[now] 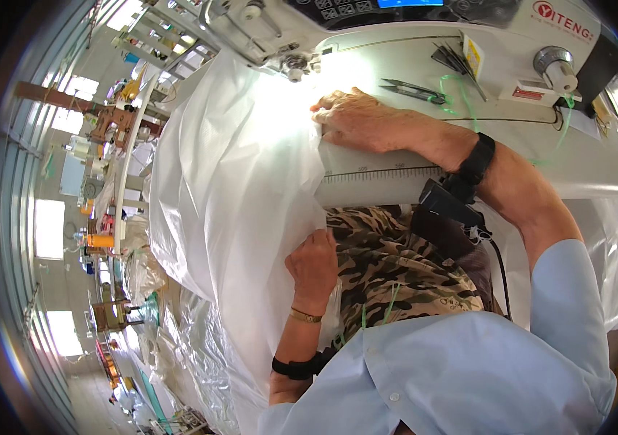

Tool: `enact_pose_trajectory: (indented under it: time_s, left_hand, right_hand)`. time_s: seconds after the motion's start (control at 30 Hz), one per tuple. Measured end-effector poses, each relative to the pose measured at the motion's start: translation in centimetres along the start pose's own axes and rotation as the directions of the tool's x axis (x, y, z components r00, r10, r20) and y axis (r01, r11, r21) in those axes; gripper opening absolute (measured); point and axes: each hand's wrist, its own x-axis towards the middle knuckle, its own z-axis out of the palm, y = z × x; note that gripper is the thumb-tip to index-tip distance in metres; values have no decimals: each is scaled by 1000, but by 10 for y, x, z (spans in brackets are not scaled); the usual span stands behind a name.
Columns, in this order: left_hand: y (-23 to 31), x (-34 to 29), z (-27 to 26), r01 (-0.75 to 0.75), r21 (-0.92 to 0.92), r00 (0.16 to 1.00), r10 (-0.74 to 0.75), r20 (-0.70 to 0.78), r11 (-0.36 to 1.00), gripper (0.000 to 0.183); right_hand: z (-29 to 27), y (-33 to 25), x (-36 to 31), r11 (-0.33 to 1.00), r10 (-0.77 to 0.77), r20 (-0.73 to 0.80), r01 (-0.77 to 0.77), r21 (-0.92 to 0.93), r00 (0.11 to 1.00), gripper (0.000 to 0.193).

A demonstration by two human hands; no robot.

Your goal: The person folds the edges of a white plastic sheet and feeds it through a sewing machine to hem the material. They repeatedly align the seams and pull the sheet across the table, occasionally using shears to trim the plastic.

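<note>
A large sheet of thin white, translucent material [229, 188] spreads over the left of the sewing table and hangs down toward my lap. My left hand [312, 267] is closed in a fist round its near edge, above my camouflage-patterned lap. My right hand [358, 120] lies at the sheet's right edge, just right of the lit needle area, with fingers bent and thumb tucked in, pinching the edge. Above it stands the sewing machine head [273, 36]. Glare washes out the presser foot and the fingertips nearby.
Thread snips [414, 91] lie on the table beyond my right wrist, near slim dark tools [460, 64] and loose green thread. A ruler scale [381, 174] runs along the table's near edge. A handwheel-like knob [555, 67] is at right. Shelving and crumpled clear plastic [200, 355] stand left.
</note>
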Motion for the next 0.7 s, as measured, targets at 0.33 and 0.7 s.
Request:
enact_pose_trajectory:
  time_s: [0.33,0.7]
  left_hand:
    - [-14,-20,-73,449,-743,828,81,555,497,22]
    - [29,91,-57,-374,-126,922,353,-161,919,34]
  right_hand:
    - [-7,-3,-6,1000,9,-31,-9,-14,999,32]
    - [-6,-3,1,998,-12,-17,11,-55,1000,32]
